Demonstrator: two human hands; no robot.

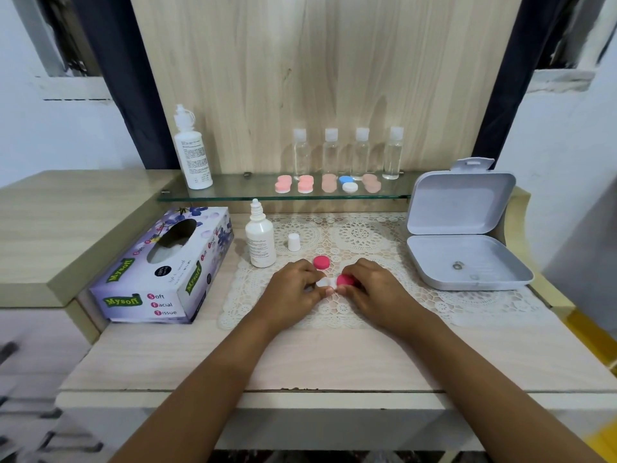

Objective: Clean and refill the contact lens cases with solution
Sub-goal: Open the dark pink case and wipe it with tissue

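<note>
A white contact lens case [324,282] lies on the lace mat between my hands. My left hand [293,289] pinches its left end. My right hand [374,292] grips the pink cap [345,280] that sits on the case's right well. A second pink cap [321,262] lies loose on the mat just behind the case. A small white solution bottle [260,240] stands uncapped at the mat's left edge, and its white cap [294,242] stands beside it.
A tissue box [163,272] lies at the left. An open grey box [464,238] stands at the right. On the glass shelf [233,193] behind are a tall white bottle [193,152], several clear bottles [330,153] and several lens cases [305,183].
</note>
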